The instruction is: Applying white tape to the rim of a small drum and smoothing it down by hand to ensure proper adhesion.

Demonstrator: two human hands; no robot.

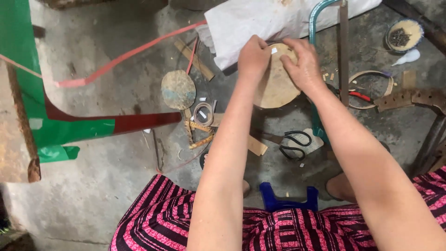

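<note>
A: Above the lap, toward twelve o'clock, both hands meet on a round tan disc (275, 86). Left hand (253, 58) sits at the disc's eleven o'clock edge, fingers curled shut over the rim, pinching it. Right hand (304, 62) covers the one o'clock edge, fingers bent and spread over the top, thumb toward the left hand. A small white scrap (274, 50) shows between the two hands.

B: Disc held up or lying down?

A: Cannot tell; it shows over the concrete floor (93, 195), overlapping a white sack (260, 21) at twelve.

B: Surroundings?

A: Second round disc (178, 89), greyer and dirtier, flat on the floor at nine o'clock from the hands, well apart. Black-handled scissors (293, 144) at six o'clock from the held disc, on the floor. Blue stool (288, 200) edge between the knees. Saw with a teal frame (320, 14) at three o'clock, just beside the right hand. Bowl of dark small pieces (403, 35) far at two o'clock. Green sheet (21, 51) at the far nine o'clock, a red strap (121, 58) running across from it.
</note>
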